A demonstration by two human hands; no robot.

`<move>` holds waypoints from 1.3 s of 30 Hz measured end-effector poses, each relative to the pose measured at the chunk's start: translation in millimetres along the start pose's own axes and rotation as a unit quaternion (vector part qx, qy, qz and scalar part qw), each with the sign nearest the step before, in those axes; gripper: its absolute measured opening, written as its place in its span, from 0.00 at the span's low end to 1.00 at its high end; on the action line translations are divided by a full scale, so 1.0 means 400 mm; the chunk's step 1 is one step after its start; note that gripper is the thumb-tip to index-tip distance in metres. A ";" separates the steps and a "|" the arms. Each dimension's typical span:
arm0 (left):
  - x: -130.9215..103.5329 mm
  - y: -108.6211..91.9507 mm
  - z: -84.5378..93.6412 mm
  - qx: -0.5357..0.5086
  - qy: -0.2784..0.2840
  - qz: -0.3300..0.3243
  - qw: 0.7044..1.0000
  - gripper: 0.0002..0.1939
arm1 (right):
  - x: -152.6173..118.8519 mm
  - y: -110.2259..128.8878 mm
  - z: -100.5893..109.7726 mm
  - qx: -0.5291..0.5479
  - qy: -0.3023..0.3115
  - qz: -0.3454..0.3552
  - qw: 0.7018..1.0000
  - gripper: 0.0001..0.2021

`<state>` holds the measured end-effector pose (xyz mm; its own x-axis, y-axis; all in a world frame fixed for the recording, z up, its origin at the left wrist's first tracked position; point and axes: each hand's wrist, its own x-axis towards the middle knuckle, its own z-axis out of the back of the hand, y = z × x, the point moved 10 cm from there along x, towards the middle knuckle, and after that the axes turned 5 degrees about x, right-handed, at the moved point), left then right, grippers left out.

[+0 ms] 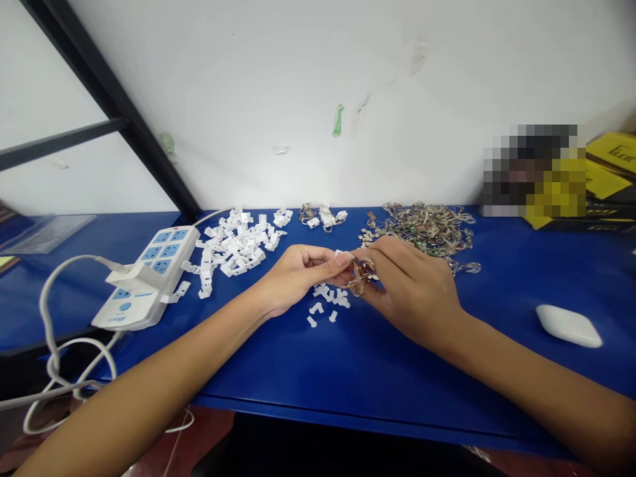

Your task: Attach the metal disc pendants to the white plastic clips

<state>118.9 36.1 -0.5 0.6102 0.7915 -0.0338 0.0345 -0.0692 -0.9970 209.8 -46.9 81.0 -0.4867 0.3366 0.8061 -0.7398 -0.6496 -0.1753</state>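
My left hand pinches a small white plastic piece between thumb and fingers, most of it covered by them. Close against it, my right hand is closed on a small coil of thin brownish wire, which hangs between the two hands. The right fingertips are partly hidden behind the wire. Just below the hands, several small white flat tabs lie loose on the blue table. Behind the right hand spreads a tangled heap of coiled wires with small parts.
White plastic housings are piled at the back left, beside a power strip with a looping white cable. Some wired white pieces sit near the wall. A white rounded case lies right; yellow-black boxes stand behind it.
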 end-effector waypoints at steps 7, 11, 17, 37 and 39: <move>-0.002 0.003 -0.004 0.010 0.002 0.007 1.000 0.17 | -0.004 -0.002 -0.013 -0.004 0.020 -0.016 1.000 0.06; -0.001 0.003 0.003 -0.012 0.004 0.016 1.000 0.15 | -0.007 -0.023 -0.027 0.056 0.043 -0.039 0.997 0.06; 0.002 0.002 0.012 -0.045 0.057 0.036 0.997 0.14 | -0.007 -0.084 -0.072 0.343 0.101 -0.145 0.923 0.13; -0.016 -0.020 -0.022 0.100 0.152 -0.008 0.983 0.15 | -0.067 -0.116 -0.156 0.573 0.161 -0.403 0.695 0.13; -0.012 -0.020 -0.009 0.123 0.132 -0.009 0.983 0.16 | -0.065 -0.124 -0.156 0.560 0.169 -0.404 0.703 0.14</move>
<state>118.5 30.7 7.7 0.7973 0.6029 -0.0292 -0.1256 0.1184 -0.9850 230.1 19.3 33.6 -0.3400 0.9245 0.1724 -0.1015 -0.2183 0.9706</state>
